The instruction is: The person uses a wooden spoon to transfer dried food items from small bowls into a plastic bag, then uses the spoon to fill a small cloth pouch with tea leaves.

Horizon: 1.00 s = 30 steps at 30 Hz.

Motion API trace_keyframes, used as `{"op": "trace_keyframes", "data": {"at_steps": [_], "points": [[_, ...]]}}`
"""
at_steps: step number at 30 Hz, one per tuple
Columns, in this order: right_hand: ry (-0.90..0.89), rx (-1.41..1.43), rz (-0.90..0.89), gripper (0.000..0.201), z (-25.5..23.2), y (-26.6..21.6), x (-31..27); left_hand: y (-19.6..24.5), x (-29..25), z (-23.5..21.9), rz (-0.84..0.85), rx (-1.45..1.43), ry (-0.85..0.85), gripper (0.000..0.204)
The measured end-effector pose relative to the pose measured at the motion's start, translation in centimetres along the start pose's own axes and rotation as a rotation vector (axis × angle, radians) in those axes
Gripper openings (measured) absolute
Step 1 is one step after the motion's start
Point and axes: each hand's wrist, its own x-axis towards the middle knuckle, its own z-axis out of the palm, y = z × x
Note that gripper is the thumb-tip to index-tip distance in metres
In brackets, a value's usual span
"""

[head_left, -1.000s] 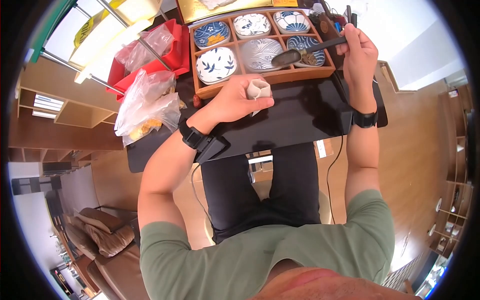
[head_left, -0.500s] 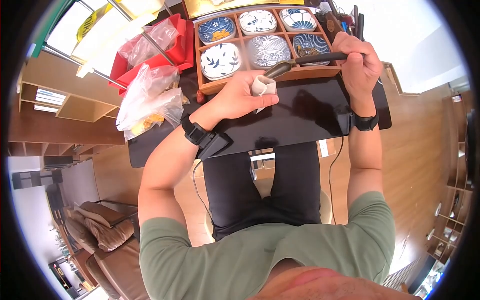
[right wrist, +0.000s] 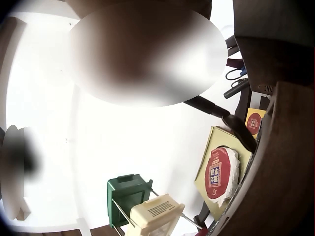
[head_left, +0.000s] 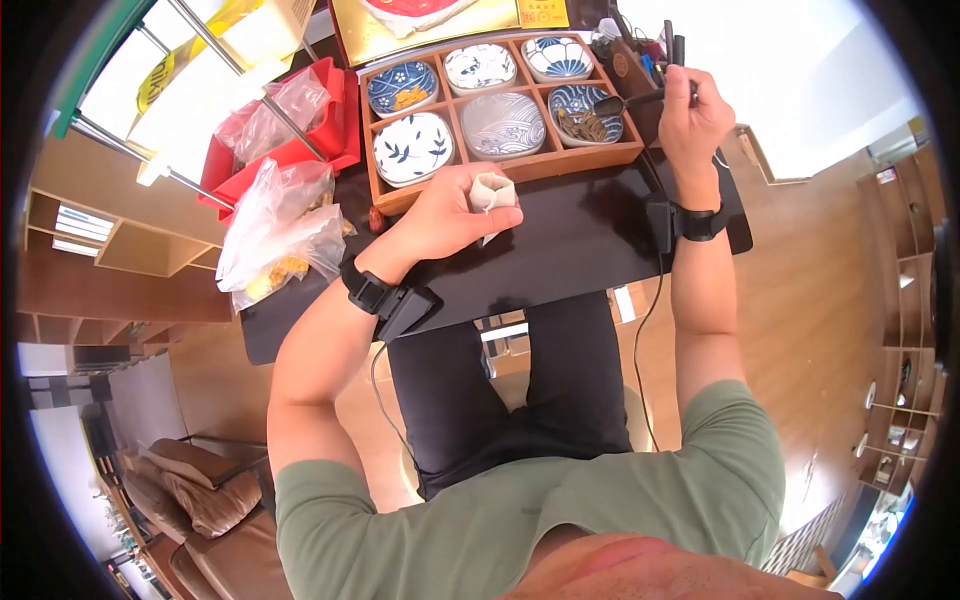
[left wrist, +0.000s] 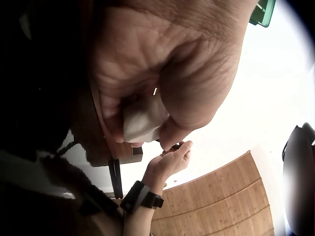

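My left hand (head_left: 445, 208) holds a small off-white cloth pouch (head_left: 492, 193) upright, its mouth facing up, in front of a wooden compartment tray (head_left: 520, 167). In the left wrist view the thumb and fingers pinch the pouch (left wrist: 145, 120) from both sides. My right hand (head_left: 697, 122) grips the long dark handle of a scoop (head_left: 640, 99). The scoop's head is at the front right bowl (head_left: 562, 98), a blue patterned one with dried brown pieces (head_left: 585, 126) in it. In the right wrist view the scoop (right wrist: 238, 130) tilts downward, and a blurred shape covers the hand.
Several other patterned bowls sit in the tray; the back left one holds orange pieces (head_left: 409, 97). To the left are a red bin (head_left: 335, 130) and a clear plastic bag (head_left: 275, 225). A red-labelled round package (right wrist: 219, 172) lies behind. A dark red date (head_left: 377, 220) lies beside the tray.
The scoop went from above the tray to the pouch's mouth, then back right to the front right bowl. My left hand keeps holding the pouch in front of the tray.
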Motion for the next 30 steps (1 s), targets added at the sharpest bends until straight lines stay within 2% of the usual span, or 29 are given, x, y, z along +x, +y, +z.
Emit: {"op": "trace_keyframes", "data": {"at_steps": [5,7,8,10,13,16,25,30], "points": [[-0.021,-0.067,-0.1,0.017,0.1,-0.5,0.4,-0.1,0.0,0.0,0.017,-0.023,-0.004,0.016],[-0.093,-0.026,0.048,0.02,0.0,-0.5,0.4,0.1,0.0,0.1,-0.005,-0.02,0.0,0.015],[-0.092,-0.028,0.049,0.02,0.1,0.0,0.3,0.1,0.0,0.1,-0.005,-0.02,-0.002,0.015],[-0.106,0.03,0.234,0.025,0.6,1.2,0.2,-0.1,0.0,0.0,0.01,-0.006,0.0,0.014],[-0.097,-0.037,0.322,0.031,0.9,1.6,0.1,0.0,0.0,0.1,0.002,-0.014,-0.002,0.014],[-0.123,-0.054,0.378,0.033,1.0,1.5,0.1,0.4,-0.1,0.2,-0.01,0.017,0.001,0.013],[-0.132,-0.099,0.399,0.035,1.0,1.4,0.1,0.5,-0.1,0.2,-0.01,0.01,-0.002,0.014],[-0.118,-0.104,0.425,0.039,0.9,3.0,0.1,0.4,0.0,0.0,-0.001,0.01,-0.001,0.015]]}}
